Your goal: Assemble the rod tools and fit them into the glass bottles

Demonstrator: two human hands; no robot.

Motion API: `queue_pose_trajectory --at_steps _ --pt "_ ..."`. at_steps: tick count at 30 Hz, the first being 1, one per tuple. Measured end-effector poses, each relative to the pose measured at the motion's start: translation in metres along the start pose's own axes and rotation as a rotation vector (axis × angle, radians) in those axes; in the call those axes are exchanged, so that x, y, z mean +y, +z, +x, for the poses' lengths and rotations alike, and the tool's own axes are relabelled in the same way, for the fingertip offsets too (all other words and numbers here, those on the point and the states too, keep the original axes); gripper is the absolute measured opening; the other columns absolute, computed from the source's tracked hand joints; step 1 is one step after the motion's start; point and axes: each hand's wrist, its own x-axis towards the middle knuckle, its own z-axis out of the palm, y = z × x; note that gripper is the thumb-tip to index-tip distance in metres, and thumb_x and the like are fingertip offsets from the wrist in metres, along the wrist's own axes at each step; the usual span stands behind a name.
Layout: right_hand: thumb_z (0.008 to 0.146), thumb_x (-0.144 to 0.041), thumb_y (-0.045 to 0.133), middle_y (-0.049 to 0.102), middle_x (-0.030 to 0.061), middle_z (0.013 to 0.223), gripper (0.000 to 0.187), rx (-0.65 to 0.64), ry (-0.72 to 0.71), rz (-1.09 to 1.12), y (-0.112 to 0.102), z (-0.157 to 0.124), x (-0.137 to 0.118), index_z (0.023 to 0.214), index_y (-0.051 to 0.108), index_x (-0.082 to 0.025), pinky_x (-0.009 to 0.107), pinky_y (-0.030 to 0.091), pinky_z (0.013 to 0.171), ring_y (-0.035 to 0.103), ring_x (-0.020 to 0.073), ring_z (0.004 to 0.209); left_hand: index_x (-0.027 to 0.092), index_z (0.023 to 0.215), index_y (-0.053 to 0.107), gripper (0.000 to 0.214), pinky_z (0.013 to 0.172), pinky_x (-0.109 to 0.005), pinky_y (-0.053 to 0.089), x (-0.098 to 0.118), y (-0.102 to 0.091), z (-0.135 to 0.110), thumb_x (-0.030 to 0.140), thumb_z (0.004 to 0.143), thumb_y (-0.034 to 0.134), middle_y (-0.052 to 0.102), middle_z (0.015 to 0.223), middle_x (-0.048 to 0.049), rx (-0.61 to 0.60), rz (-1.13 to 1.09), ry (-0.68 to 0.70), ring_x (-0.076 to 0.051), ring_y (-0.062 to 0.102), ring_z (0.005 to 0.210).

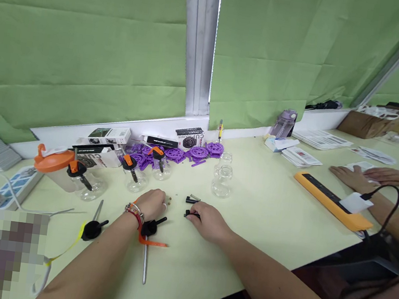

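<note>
My left hand rests low over the table with its fingers curled down; whatever they pinch is hidden. Small brass-coloured bits lie just past its fingertips. Between the thumb and fingers of my right hand is a small black plastic part, mostly covered. Another black piece and a small coil spring lie just beyond that hand. Beside my left wrist sits a black lid with a metal tube and an orange strap. A similar black lid with a yellow strap lies further left.
Clear glass jars stand ahead, several with black-and-orange tops. Behind are purple plastic wheel-like parts and cup-holder boxes. An orange power strip lies right, near a co-worker's hands. An orange-lidded container stands left.
</note>
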Motion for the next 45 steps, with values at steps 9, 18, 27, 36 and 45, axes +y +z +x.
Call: queue_pose_trajectory --at_steps 9,18,27,36,45 --pt "0.087 -0.031 0.051 0.064 0.0044 0.091 0.015 -0.018 0.021 -0.019 -0.002 0.000 -0.004 0.084 0.060 -0.019 0.027 0.038 0.067 0.057 0.0170 0.080 0.015 0.072 0.063 0.013 0.059 -0.029 0.040 0.001 -0.008 0.016 0.021 0.071 0.052 0.067 0.079 -0.0130 -0.035 0.032 -0.034 -0.024 0.064 0.075" --pt "0.087 -0.031 0.051 0.064 0.0047 0.092 0.016 -0.027 0.018 -0.035 -0.002 -0.001 -0.003 0.085 0.061 -0.019 0.027 0.038 0.068 0.057 0.0173 0.082 0.015 0.072 0.065 0.016 0.060 -0.028 0.041 -0.003 -0.003 0.024 0.018 0.069 0.050 0.069 0.080 -0.0133 -0.045 0.061 -0.040 -0.023 0.064 0.075" --pt "0.087 -0.031 0.051 0.064 0.0048 0.093 0.016 -0.026 0.014 -0.050 -0.002 0.001 -0.003 0.085 0.061 -0.019 0.027 0.038 0.069 0.058 0.0178 0.084 0.013 0.075 0.066 0.018 0.064 -0.029 0.042 -0.005 -0.002 0.031 0.020 0.073 0.049 0.068 0.082 -0.0156 0.011 0.087 -0.030 -0.025 0.065 0.079" --pt "0.088 -0.031 0.050 0.064 0.0060 0.094 0.018 -0.040 0.010 -0.049 -0.002 0.001 -0.002 0.088 0.063 -0.018 0.027 0.039 0.070 0.059 0.0184 0.085 0.018 0.080 0.066 0.019 0.073 -0.029 0.043 0.026 -0.004 0.035 0.017 0.073 0.049 0.069 0.093 -0.0097 0.029 0.083 0.188 -0.022 0.063 0.086" --pt "0.088 -0.030 0.049 0.064 0.0057 0.091 0.019 -0.022 0.000 -0.034 -0.001 0.001 -0.002 0.087 0.065 -0.019 0.027 0.040 0.069 0.058 0.0178 0.082 0.016 0.075 0.067 0.015 0.084 -0.036 0.039 0.042 -0.010 0.028 0.016 0.070 0.053 0.068 0.088 -0.0113 0.061 0.105 0.206 -0.024 0.062 0.085"
